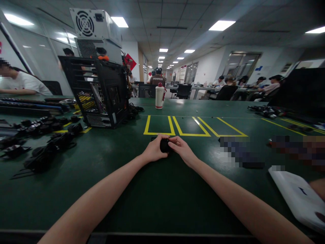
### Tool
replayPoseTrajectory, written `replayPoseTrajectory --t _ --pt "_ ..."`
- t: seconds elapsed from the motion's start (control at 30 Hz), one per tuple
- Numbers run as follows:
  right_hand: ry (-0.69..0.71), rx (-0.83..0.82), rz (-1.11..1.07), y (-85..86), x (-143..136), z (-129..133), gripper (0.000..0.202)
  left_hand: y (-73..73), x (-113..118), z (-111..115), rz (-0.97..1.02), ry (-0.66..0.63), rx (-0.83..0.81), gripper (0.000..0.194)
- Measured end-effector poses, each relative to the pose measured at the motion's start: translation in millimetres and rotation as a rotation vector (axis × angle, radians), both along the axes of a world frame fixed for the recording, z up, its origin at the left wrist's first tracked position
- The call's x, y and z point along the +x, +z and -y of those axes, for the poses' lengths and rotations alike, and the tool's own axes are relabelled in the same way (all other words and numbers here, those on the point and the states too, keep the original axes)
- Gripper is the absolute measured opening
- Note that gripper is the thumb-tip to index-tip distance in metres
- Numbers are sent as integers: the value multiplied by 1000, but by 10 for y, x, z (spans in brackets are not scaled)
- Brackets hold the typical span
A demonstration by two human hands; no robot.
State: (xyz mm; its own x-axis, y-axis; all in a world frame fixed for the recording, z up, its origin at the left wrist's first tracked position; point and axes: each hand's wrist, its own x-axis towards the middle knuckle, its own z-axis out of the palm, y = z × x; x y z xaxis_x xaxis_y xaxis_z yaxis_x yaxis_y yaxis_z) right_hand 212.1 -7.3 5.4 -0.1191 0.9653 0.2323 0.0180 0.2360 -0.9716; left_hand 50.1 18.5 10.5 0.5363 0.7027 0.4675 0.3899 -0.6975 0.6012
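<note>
A small black round object is held between my two hands, just above the green tabletop, near the middle of the view. My left hand wraps its fingers and thumb around the object's left side. From the right, the fingertips of my right hand pinch at the object's edge. Whatever lies behind the object is mostly hidden by the fingers. Yellow tape outlines are on the table just beyond my hands.
An open computer case with power supplies on top stands back left. Black parts lie at left. A white bottle stands beyond the tape. A white device lies at right, beside another person's hand.
</note>
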Motion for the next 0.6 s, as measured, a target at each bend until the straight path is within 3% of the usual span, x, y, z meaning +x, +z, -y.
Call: replayPoseTrajectory --t 0.1,0.2,0.4,0.6 --pt "-46 -41 -43 -29 -14 -46 27 -6 5 -2 -1 19 -6 61" --pt "13 -72 -64 -57 15 -60 30 -12 6 -3 8 14 -5 61" --pt "79 43 -29 -34 35 30 37 -3 0 -11 22 -7 -21 59" --pt "-43 41 -42 -65 4 -29 19 -14 8 -22 29 -7 -23 61"
